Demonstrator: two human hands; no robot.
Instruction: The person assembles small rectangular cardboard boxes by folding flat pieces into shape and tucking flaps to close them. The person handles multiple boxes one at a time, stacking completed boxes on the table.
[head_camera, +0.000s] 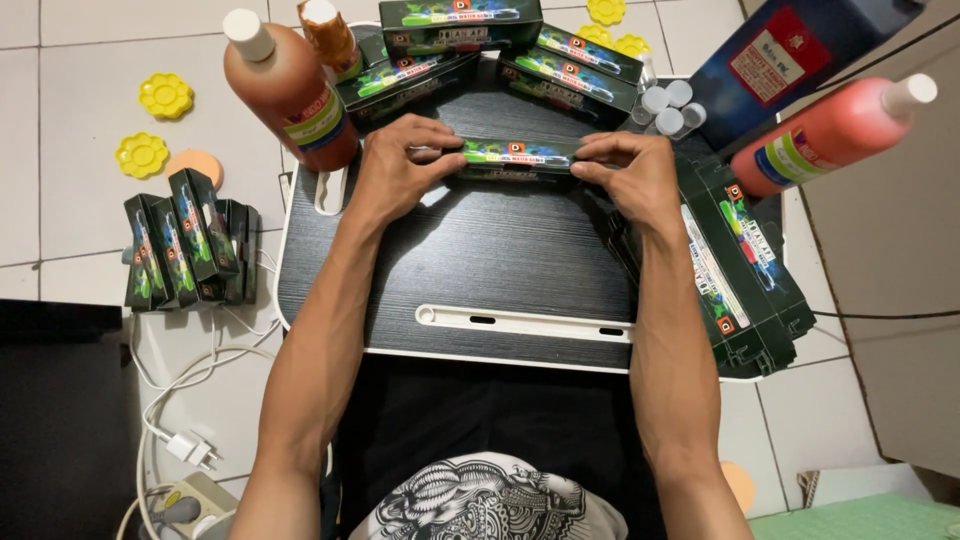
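Left hand (400, 165) & right hand (628, 170) pinch opposite ends of a long slim dark-green printed cardboard box (518, 156), fingertips pressed tight, box at the far middle of the black woodgrain lap tray (480, 260). Risk, imo: too much squeeze could crease the thin card. An elbow swing could topple the brown plastic paint bottle w/ white cap (290, 90) just beside the left hand.

**A dark lap counter on a tiled floor**

The black wood-grain counter (470, 260) has a white rim and a white slot bar (520, 322) on the near side of both grips. Beyond the grips lie green-and-black boxes (460, 25), small clear caps (668, 108) and a brown bottle (290, 90). A stack of flattened cartons (745, 270) sits just right of the right grip (630, 175). On the floor (80, 90), left of the left grip (400, 165): yellow flower-shaped palettes (165, 95), upright boxes (190, 250) and white cables (190, 400).
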